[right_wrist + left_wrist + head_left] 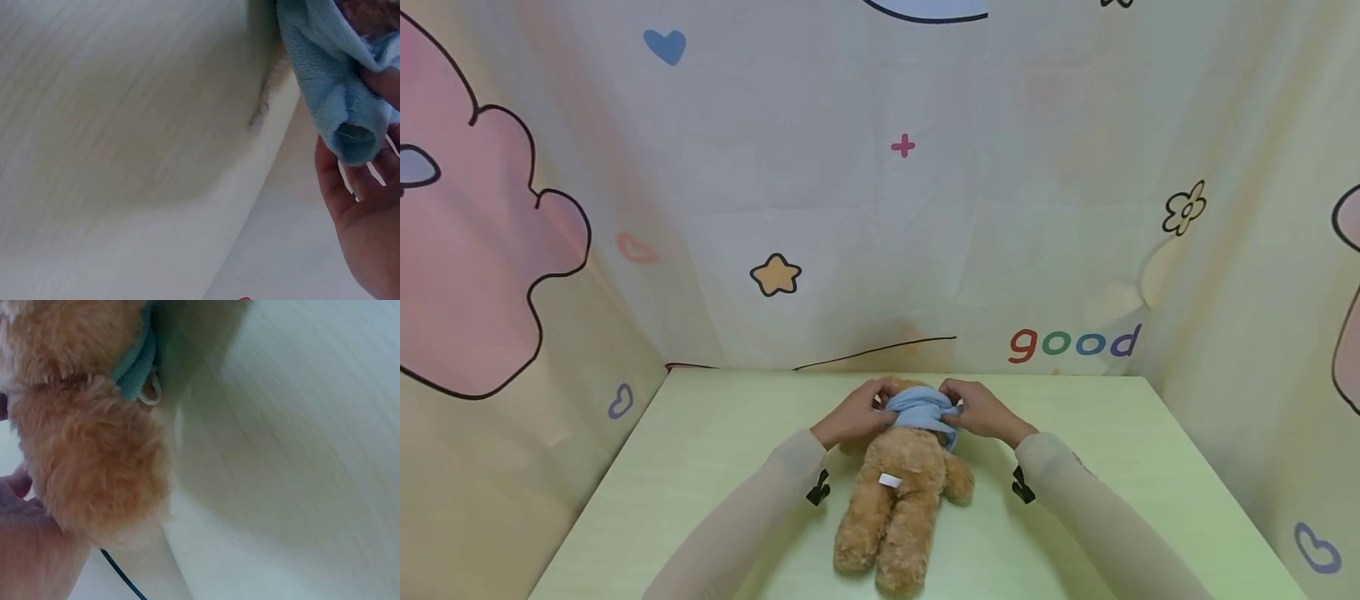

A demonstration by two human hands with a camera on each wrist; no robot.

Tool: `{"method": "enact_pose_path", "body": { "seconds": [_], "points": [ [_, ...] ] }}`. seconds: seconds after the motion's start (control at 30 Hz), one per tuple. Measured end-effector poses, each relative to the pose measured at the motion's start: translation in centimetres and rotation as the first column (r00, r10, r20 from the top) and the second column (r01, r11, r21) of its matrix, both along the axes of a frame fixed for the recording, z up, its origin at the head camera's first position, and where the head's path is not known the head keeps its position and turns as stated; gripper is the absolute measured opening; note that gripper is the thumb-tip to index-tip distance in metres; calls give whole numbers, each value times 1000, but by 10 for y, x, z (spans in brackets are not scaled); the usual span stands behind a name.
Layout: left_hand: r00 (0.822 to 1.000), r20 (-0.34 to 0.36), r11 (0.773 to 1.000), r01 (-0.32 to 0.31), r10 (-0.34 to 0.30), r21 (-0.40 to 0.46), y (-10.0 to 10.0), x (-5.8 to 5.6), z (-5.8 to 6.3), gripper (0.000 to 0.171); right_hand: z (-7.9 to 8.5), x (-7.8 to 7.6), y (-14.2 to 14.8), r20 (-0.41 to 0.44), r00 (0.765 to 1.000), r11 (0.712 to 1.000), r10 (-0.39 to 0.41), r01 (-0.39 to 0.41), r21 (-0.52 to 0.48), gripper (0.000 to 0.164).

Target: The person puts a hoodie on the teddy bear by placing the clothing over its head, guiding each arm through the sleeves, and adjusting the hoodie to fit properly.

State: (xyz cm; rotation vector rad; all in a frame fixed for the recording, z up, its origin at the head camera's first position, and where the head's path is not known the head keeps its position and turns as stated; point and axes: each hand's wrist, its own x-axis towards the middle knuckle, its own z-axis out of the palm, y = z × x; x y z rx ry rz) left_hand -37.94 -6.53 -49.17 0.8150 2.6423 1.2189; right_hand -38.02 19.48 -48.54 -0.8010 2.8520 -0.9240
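A brown teddy bear (907, 458) lies on the pale green table, legs toward me, a white tag (891, 481) at its lower body. A light blue garment (917, 407) is bunched around its upper body. My left hand (856, 412) grips the garment's left side, thumb and fingers curled in. On the other side, my right hand (987, 412) pinches the cloth. In the right wrist view, the fingers surround a blue sleeve (331, 81) with its hollow end showing. The left wrist view has a furry limb (100, 462) beside the hand, hiding its fingertips.
The table (700, 467) meets a printed cloth backdrop (850, 208) just beyond the bear's head. Similar cloth walls rise at left and right. A black clip (818, 487) hangs by the left sleeve and another (1022, 486) by the right.
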Motion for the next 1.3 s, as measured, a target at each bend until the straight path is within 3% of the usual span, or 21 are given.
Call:
{"method": "enact_pose_path", "body": {
  "seconds": [0.17,0.37,0.47,0.53,0.6,0.7,0.77,0.87,0.9,0.97,1.1,1.17,1.3],
  "points": [
    [1000,-15,1000,-20,20,-21,4,0,0,19,-7,3,-5,-165,986,999,-16,23,38,15],
    [999,-11,999,-31,31,-16,6,3,-2,17,-12,9,-16,-370,925,973,-84,156,169,14],
    [999,-22,999,-32,32,0,7,5,-1,16,-10,10,-23,-430,893,951,-137,240,196,13],
    [999,-34,999,-38,38,5,8,6,-1,17,-7,11,-25,-438,883,943,-169,274,189,10],
    [997,-49,999,-53,53,1,8,8,-3,17,-4,10,-24,-406,894,948,-190,275,162,9],
    [996,-52,997,-73,72,-11,7,10,-6,16,-1,9,-17,-254,947,971,-197,225,85,9],
    [996,-44,997,-77,77,-15,6,12,-7,15,1,8,-10,-122,978,985,-168,172,18,7],
    [996,-30,997,-81,81,-2,5,16,-10,16,4,13,2,7,994,992,-107,107,-64,15],
    [996,-27,996,-87,87,4,5,18,-11,18,5,17,5,3,995,992,-100,100,-76,21],
    [991,-61,993,-116,116,5,3,23,-12,25,7,26,8,-92,989,991,-113,105,-79,26],
    [961,-236,986,-158,142,-51,-3,42,-7,28,11,51,6,-235,960,986,-151,131,-99,16],
    [940,-330,990,-114,81,-79,-7,52,-2,25,13,60,5,-209,972,990,-110,89,-107,14],
    [939,-325,988,74,-114,-134,-9,65,6,35,12,66,7,-103,993,991,-57,44,-128,30]
  ]
}}
